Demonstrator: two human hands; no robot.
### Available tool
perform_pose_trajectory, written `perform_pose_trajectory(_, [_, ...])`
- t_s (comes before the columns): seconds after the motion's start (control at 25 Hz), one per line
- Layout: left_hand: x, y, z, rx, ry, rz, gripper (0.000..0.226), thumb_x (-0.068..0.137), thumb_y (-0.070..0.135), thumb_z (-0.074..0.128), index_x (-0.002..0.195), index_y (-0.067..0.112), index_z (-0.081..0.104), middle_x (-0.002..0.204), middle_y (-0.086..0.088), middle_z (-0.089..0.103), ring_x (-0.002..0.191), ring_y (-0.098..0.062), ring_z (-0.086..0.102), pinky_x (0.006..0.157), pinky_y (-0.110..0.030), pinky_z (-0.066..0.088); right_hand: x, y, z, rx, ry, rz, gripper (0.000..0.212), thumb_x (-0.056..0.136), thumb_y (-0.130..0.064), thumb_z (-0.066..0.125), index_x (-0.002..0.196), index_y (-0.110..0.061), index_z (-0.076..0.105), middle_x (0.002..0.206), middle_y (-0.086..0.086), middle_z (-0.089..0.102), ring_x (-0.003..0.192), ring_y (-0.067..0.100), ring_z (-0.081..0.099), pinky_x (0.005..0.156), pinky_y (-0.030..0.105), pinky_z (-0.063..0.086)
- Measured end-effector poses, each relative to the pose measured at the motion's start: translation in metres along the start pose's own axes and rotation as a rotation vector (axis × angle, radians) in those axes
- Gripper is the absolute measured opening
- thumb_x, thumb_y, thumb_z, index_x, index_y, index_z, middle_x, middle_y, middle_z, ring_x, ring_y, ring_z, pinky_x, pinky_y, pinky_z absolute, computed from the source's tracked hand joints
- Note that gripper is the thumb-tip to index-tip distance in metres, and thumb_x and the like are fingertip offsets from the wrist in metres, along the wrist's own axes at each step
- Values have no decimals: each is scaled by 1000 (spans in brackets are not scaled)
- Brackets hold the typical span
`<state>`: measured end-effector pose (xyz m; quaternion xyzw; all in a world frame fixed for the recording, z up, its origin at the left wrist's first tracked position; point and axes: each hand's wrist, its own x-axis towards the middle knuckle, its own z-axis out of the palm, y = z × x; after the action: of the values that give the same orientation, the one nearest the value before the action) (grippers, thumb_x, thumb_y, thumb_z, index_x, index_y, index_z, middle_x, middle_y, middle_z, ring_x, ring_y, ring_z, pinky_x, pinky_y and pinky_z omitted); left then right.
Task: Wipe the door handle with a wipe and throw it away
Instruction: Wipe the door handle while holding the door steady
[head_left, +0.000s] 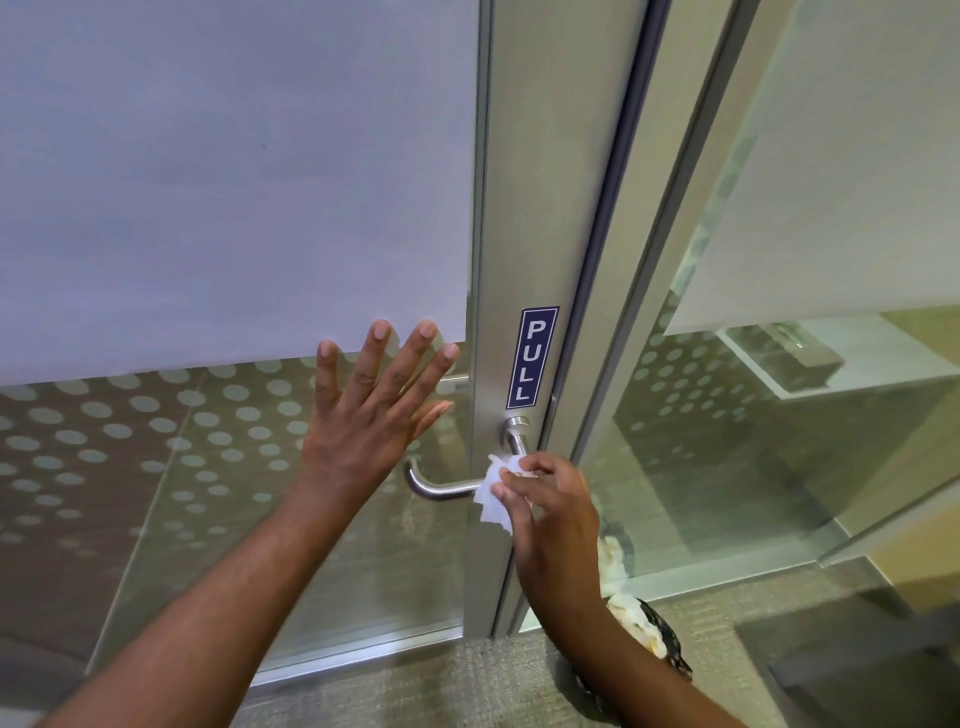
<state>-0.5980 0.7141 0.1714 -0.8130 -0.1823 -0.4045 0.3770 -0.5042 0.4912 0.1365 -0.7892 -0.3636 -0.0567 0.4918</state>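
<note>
Head view, lower centre: we press the wipe (496, 488) on the handle (447, 488) with the right hand (545, 499); left hand (374, 410) flat, spread on the door (234, 182). Next: rub along the bar.

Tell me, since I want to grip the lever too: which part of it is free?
The lever is bare from its curved left end to the wipe. The bend below the rose is crowded: the right hand presses the wipe there. The left hand lies flat on the glass above.
</note>
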Motion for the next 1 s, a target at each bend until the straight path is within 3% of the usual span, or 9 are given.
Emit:
perform_pose_trajectory(0.16, [-1,0,1,-15,-1,-1,76,112,66,41,171,30,9,180,-4,-21,163,-34,-24,128,-63,-16,17,-4,0,291,105,327,9,85,-11,83,90,-18,85,98,0,77,86,-2,71,74,2,46])
perform_pose_trajectory(0.28, [0,1,1,-19,6,-7,77,111,66,41,171,30,10,179,-4,-22,163,-34,-24,128,-63,-16,35,-4,-1,422,125,496,7,85,-10,83,90,-13,86,87,3,81,79,10,77,68,12,54])
perform_pose_trajectory(0.4, [0,2,1,-24,14,-8,73,111,66,43,170,31,21,180,-3,-20,164,-34,-23,128,-63,-15,28,-3,0,407,131,541,5,84,-13,84,85,-17,87,84,1,82,80,12,78,71,21,57])
perform_pose_trajectory(0.52, [-2,2,4,-15,20,-8,77,110,66,44,171,30,14,180,-3,-19,164,-34,-22,128,-63,-15,18,-3,0,428,135,591,4,82,-15,85,81,-18,87,84,0,82,81,12,79,77,28,61])
perform_pose_trajectory(0.76, [-3,3,7,-29,26,-13,77,110,67,45,171,31,13,181,-3,-16,165,-34,-20,129,-63,-15,42,-5,0,509,115,667,8,85,-9,83,91,-6,85,83,5,83,75,11,79,63,16,57])
perform_pose_trajectory(1.0, [-1,3,4,-12,14,-4,80,110,67,42,171,29,6,180,-4,-21,164,-35,-23,128,-64,-15,22,1,-4,715,108,756,8,87,-4,79,87,-9,85,77,0,84,68,5,78,59,12,55])
